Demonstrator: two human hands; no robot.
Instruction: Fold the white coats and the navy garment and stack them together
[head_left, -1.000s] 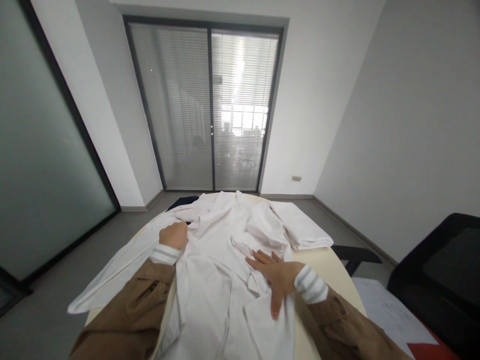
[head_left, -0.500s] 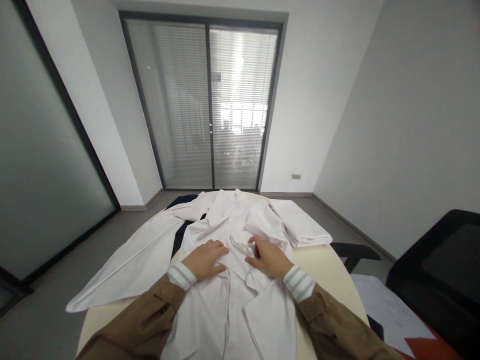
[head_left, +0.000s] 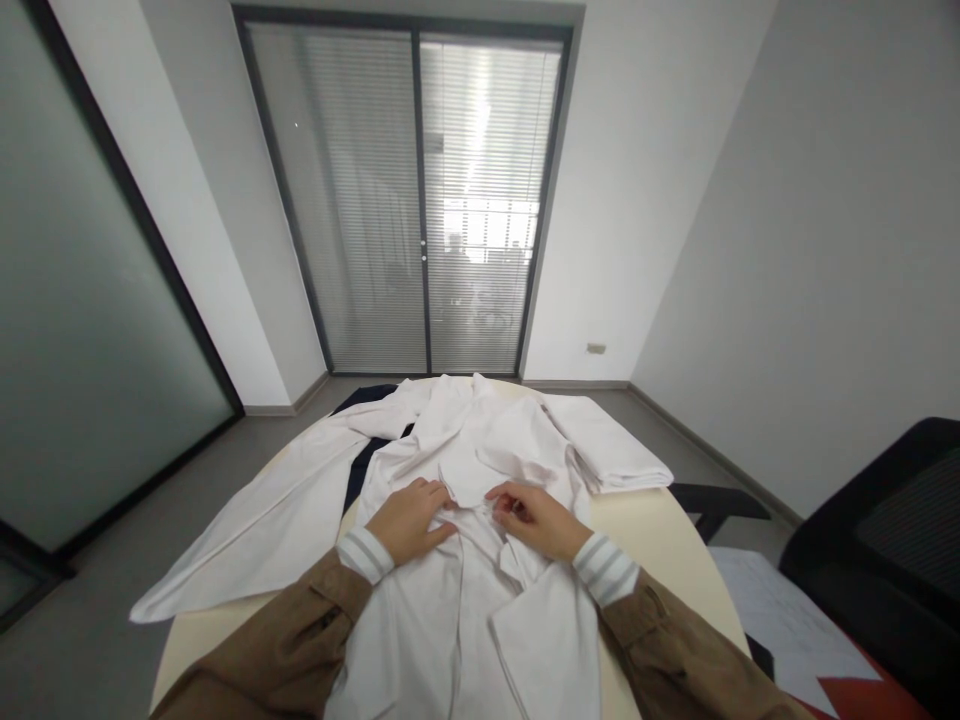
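And now, spread across the middle of the round table (head_left: 667, 550), a white garment (head_left: 412, 620), lying long, body running from the near edge toward the far rim, creased and rumpled halfway. One long sleeve (head_left: 277, 510) stretching out on the left, its end reaching past the table's rim. Right in the centre, on the crumpled part, both hands at work!

Left hand (head_left: 409, 520) low on the cloth, fingers together and bent, thumb visibly apart from them, a fold right at the tips. Right hand (head_left: 544, 520) just opposite, fingers curled, thumb close beneath; cannot tell, for either hand, whether any cloth is pinched. Between the two, only a narrow stretch of white fabric.

Striped cuffs (head_left: 365, 553) at both wrists, then brown sleeves (head_left: 277, 630). Under the white, showing through a gap on the left, dark cloth (head_left: 363, 468). Over on the far right of the table, a folded white cloth (head_left: 611, 445), next to the garment.

Beyond the right edge, a black chair (head_left: 885, 540), with papers (head_left: 795, 620) and something red (head_left: 862, 697) near it. Straight ahead, glass panels (head_left: 367, 230) with blinds, and low on the wall to their right, a small socket plate (head_left: 595, 348).
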